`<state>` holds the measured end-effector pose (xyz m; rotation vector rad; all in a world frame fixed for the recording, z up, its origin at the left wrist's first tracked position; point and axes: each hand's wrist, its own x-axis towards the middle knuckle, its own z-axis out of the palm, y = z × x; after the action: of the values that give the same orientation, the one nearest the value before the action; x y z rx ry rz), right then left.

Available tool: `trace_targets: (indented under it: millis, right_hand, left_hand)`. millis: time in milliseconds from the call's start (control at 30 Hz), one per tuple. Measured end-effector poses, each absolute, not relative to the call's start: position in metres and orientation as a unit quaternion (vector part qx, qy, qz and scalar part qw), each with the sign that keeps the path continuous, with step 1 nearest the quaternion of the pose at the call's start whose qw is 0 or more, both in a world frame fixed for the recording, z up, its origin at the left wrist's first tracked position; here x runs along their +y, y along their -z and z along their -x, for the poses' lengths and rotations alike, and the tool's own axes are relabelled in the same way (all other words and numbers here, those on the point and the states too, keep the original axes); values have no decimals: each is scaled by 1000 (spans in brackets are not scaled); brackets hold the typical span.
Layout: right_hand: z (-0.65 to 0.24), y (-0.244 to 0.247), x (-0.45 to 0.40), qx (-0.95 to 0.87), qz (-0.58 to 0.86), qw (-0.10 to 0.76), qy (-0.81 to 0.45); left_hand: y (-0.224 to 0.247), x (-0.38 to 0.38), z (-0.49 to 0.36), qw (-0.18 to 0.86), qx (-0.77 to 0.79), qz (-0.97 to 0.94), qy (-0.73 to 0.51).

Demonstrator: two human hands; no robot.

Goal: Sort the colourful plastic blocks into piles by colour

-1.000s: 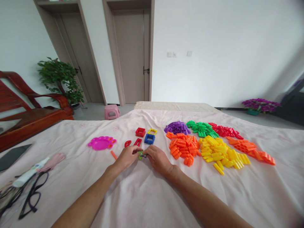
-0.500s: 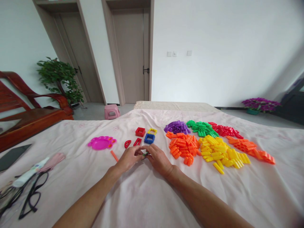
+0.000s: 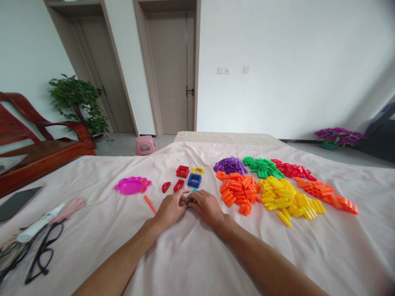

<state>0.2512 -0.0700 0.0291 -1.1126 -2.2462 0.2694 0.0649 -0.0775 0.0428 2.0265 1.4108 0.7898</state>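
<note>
My left hand (image 3: 171, 206) and my right hand (image 3: 206, 206) meet at the middle of the cloth, fingers closed round a small green piece (image 3: 187, 201) that is mostly hidden between them. A bit of teal (image 3: 194, 190) shows just beyond my right fingers. Past the hands lie a blue square frame (image 3: 194, 180), a yellow one (image 3: 198, 170), a red one (image 3: 182, 171), a narrow red frame (image 3: 178, 185) and a red half-round piece (image 3: 166, 187). An orange stick (image 3: 149, 204) rests left of my left hand.
Piles of purple (image 3: 230, 165), green (image 3: 263, 167), red (image 3: 293, 169), orange (image 3: 237, 189) and yellow (image 3: 284, 195) pieces lie to the right. A pink tray (image 3: 132, 186) sits at left. Eyeglasses (image 3: 46, 250), a white tube (image 3: 40, 224) and a dark phone (image 3: 18, 203) are farther left.
My left hand has shifted slightly right and down, uncovering more of the orange stick. The fingers have changed their hold, and a teal bit now shows beyond my right fingers.
</note>
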Motion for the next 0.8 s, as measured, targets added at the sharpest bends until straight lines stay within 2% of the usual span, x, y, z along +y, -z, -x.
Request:
trace_targets:
  millis: [100, 200, 367, 633, 800]
  right_hand:
    - [-252, -29, -70, -839, 426, 311, -131]
    - [-253, -30, -68, -817, 444, 339, -142]
    - [-258, -33, -66, -802, 473, 358, -70]
    - [-260, -33, -64, -810, 473, 341, -55]
    - [-261, -32, -62, -806, 472, 350, -63]
  left_hand:
    - [-43, -78, -64, 255, 524, -762, -284]
    - [-41, -72, -58, 286, 528, -745, -292]
    - [-38, -58, -43, 343, 542, -716, -277]
    - [-74, -60, -22, 229, 587, -748, -208]
    - [-92, -56, 18, 215, 597, -761, -139]
